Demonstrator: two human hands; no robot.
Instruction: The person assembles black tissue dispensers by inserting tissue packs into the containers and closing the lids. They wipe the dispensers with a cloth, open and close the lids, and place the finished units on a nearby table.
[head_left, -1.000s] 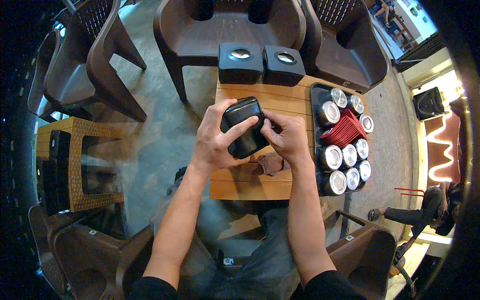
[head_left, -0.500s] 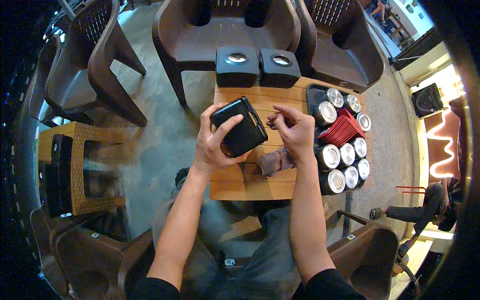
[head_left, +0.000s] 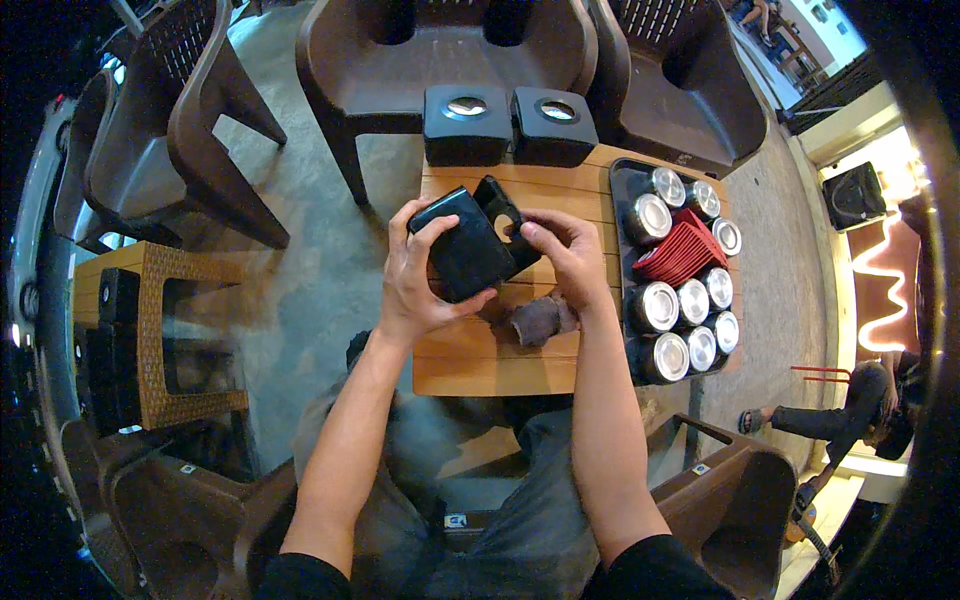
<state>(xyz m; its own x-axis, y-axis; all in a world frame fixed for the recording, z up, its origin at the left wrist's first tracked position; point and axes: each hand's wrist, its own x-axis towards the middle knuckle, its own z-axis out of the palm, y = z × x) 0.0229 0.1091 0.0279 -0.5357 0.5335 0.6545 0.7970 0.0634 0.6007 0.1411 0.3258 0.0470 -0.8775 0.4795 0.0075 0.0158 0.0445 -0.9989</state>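
My left hand [head_left: 412, 262] is wrapped round a black tissue box [head_left: 467, 245], tilted above the wooden table [head_left: 440, 365]. On the box's right side a black cover [head_left: 497, 205] with a rounded cut-out stands partly away from the body. My right hand [head_left: 566, 252] pinches this cover near the cut-out, thumb on top; its other fingers are partly hidden. A crumpled grey-brown cloth [head_left: 537, 321] lies below the box, beside my right wrist. At the table's far edge stand two similar black tissue boxes, a left one [head_left: 466, 135] and a right one [head_left: 553, 138], with oval openings on top.
To the right, a black tray [head_left: 622, 180] carries several silver-lidded jars [head_left: 660, 306] and a stack of red napkins [head_left: 682, 250]. Brown plastic chairs [head_left: 450, 60] surround the table. A second wooden table [head_left: 155, 330] stands left. A seated person's leg [head_left: 815, 418] shows far right.
My right hand has moved left onto the box and taken hold of its cover. The cover has swung outward from the body, opening a wider gap.
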